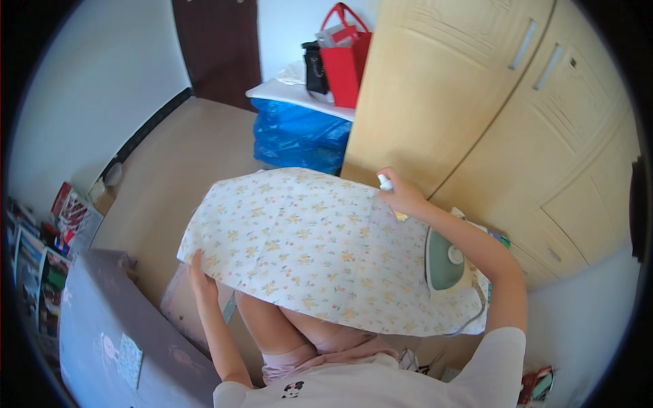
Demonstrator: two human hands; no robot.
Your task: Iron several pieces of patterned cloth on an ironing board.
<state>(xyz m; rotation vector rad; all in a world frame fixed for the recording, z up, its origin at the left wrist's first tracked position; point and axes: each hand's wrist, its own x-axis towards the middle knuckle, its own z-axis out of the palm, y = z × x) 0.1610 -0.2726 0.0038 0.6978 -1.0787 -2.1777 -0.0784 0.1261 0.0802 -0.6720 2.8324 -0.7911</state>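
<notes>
A white cloth [301, 245] printed with yellow flowers lies spread over what looks like an ironing board in front of me. My left hand [203, 280] is at the cloth's left end, with its edge between thumb and fingers. Above the far right edge, my right hand [405, 195] grips a small clear spray bottle [386, 183] with a white top and yellowish liquid low inside. A green and white clothes iron [446, 262] rests on the right end of the cloth, partly behind my right forearm. Its grey cord [474, 311] trails toward the near edge.
Beyond the board stands a light wood wardrobe [433, 92]. A blue plastic bag [301, 135] sits under a white top [291, 96] bearing a red bag [347, 71] and a black bag [315, 69]. A bed [127, 316] with purple bedding is at left.
</notes>
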